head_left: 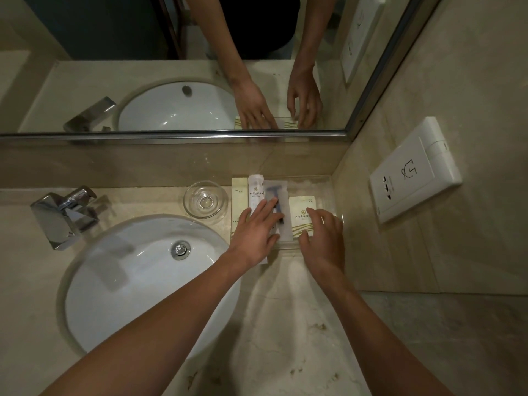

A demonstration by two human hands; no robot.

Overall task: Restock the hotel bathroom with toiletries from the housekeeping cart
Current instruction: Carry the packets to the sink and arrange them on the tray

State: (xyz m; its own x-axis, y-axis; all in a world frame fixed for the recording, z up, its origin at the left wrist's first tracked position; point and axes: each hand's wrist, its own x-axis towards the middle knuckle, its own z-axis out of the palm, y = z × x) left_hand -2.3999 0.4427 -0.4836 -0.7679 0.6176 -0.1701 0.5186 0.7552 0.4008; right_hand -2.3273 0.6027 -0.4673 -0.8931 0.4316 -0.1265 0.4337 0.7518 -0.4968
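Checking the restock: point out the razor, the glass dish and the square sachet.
razor (273,192): head view, blue head
glass dish (205,202): head view, bare base
square sachet (300,215): head view, printed front

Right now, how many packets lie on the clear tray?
4: long beige packet leftmost, white tube packet next, blue razor under left hand, square cream sachet at right hand; more possibly hidden.
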